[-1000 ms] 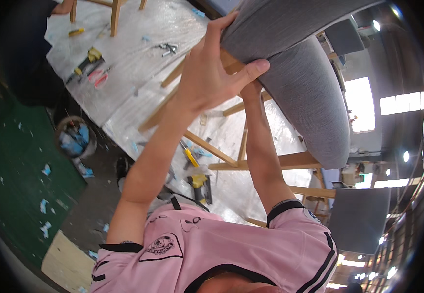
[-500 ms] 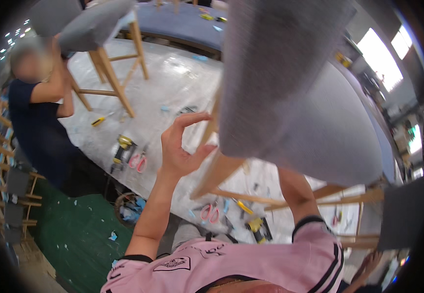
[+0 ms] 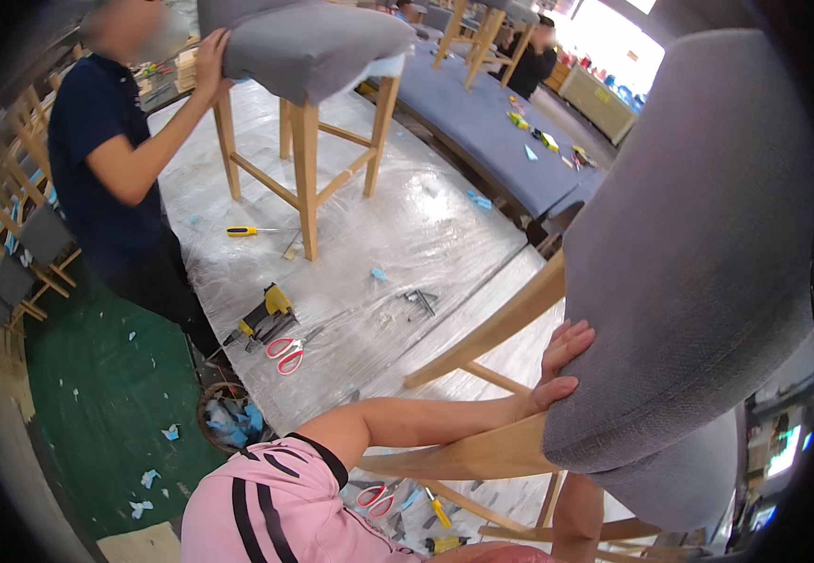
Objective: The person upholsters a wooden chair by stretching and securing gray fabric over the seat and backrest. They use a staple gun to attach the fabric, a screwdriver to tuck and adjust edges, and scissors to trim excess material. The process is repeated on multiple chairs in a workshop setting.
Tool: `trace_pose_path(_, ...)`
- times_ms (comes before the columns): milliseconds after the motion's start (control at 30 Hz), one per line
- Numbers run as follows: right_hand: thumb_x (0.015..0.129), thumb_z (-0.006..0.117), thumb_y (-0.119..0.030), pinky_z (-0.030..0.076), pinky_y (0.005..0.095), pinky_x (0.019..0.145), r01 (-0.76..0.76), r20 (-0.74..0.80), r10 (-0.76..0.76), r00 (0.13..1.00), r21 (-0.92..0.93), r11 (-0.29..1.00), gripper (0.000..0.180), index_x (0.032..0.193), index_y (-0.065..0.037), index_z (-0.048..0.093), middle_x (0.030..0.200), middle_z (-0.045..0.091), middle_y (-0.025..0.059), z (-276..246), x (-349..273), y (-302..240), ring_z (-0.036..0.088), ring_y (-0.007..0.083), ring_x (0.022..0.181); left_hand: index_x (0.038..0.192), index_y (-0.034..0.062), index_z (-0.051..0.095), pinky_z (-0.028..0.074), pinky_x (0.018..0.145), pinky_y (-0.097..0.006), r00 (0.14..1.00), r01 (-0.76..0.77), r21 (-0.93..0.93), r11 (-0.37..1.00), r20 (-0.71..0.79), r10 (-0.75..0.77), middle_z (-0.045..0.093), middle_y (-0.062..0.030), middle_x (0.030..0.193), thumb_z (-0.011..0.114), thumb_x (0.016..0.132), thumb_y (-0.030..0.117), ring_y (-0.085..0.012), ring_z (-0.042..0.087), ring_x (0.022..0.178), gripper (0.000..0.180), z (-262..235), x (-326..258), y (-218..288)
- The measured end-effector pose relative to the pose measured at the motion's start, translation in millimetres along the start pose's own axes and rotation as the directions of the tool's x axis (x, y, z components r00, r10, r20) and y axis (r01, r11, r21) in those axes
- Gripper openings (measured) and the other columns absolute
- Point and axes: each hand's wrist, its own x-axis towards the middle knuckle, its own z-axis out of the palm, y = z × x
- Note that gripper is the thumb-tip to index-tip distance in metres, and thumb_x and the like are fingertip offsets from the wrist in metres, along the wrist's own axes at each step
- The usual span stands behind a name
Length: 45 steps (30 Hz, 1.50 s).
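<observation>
A tall grey upholstered bar chair (image 3: pixel 688 244) with wooden legs leans close in front of me on the right. My left hand (image 3: pixel 562 366) grips its padded edge between two legs, fingers and thumb against the grey fabric. My right forearm (image 3: pixel 578 516) rises below the seat; the hand itself is hidden behind the chair. Under my left arm, red-handled scissors (image 3: pixel 376 500) and a yellow-handled screwdriver (image 3: pixel 438 508) lie on the plastic-covered table (image 3: pixel 351 272). Part of a yellow and black tool (image 3: pixel 444 543) shows beside them.
A co-worker (image 3: pixel 107 141) at the left holds another grey chair (image 3: pixel 309 52) standing on the table. Near it lie a yellow screwdriver (image 3: pixel 243 231), a yellow-black staple gun (image 3: pixel 268 312) and red-handled scissors (image 3: pixel 287 355). A scrap-filled basket (image 3: pixel 208 413) stands by the table's edge, above green flooring (image 3: pixel 107 375).
My left hand, earlier apart from the chair with curved fingers, now touches its padded edge. The chair has tilted and appears farther right. My view has swung, bringing the co-worker's chair nearer the middle.
</observation>
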Motion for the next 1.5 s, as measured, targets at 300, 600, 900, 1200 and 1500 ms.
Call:
trace_pose_path(300, 0.104, 0.061, -0.02, 0.055, 0.029, 0.066, -0.669, 0.511, 0.513, 0.69, 0.177, 0.722, 0.019, 0.102, -0.003, 0.069, 0.087, 0.073, 0.0055, -44, -125, -19, 0.069, 0.0135, 0.074, 0.149, 0.005, 0.045, 0.036, 0.117, -0.045, 0.995, 0.046, 0.058, 0.997, 0.083, -0.05, 0.041, -0.0243, 0.152, 0.086, 0.079, 0.019, -0.0376, 0.038, 0.142, 0.082, 8, 18, -18)
trace_pose_path(600, 0.089, 0.08, -0.044, 0.056, 0.0388, 0.063, -0.39, 0.237, 0.861, -0.451, 0.815, -0.429, 0.041, 0.096, -0.01, 0.057, 0.08, 0.06, 0.0031, 77, -696, 89, 0.06, 0.0198, 0.062, 0.148, 0.005, 0.045, 0.037, 0.114, -0.043, 0.985, 0.158, 0.085, 0.984, 0.061, -0.164, 0.043, -0.0225, 0.15, 0.083, 0.082, 0.017, -0.0353, 0.041, 0.139, 0.077, 13, 25, -21)
trace_pose_path(900, 0.078, 0.088, -0.052, 0.058, 0.0476, 0.074, 0.291, 0.61, 0.583, -0.537, 0.782, -0.551, 0.066, 0.117, -0.005, 0.062, 0.098, 0.062, 0.0081, 167, -658, 111, 0.067, 0.0296, 0.09, 0.148, 0.0051, 0.046, 0.039, 0.112, -0.042, 0.996, 0.088, 0.097, 0.991, -0.003, -0.088, 0.046, -0.0207, 0.147, 0.08, 0.085, 0.016, -0.0331, 0.044, 0.136, 0.073, 11, 35, -18)
trace_pose_path(1200, 0.092, 0.071, -0.041, 0.059, 0.0262, 0.066, 0.158, 0.208, 0.968, -0.142, 0.97, -0.186, 0.039, 0.114, -0.009, 0.066, 0.107, 0.072, 0.0046, 74, -607, 84, 0.071, 0.0158, 0.088, 0.148, 0.0051, 0.046, 0.041, 0.11, -0.04, 1.0, 0.002, 0.02, 1.0, -0.007, -0.002, 0.048, -0.0188, 0.145, 0.077, 0.088, 0.015, -0.0309, 0.046, 0.132, 0.068, 18, 33, -17)
trace_pose_path(1500, 0.096, 0.061, -0.022, 0.049, 0.0685, 0.101, 0.18, -0.282, 0.785, 0.552, 0.959, 0.218, 0.068, 0.154, -0.031, 0.028, 0.161, 0.039, 0.0138, -9, -292, -68, 0.041, 0.0477, 0.144, 0.147, 0.0052, 0.047, 0.043, 0.108, -0.039, 0.998, 0.026, -0.037, 0.999, -0.05, -0.028, 0.051, -0.017, 0.142, 0.074, 0.091, 0.014, -0.0287, 0.049, 0.129, 0.063, 24, 29, -17)
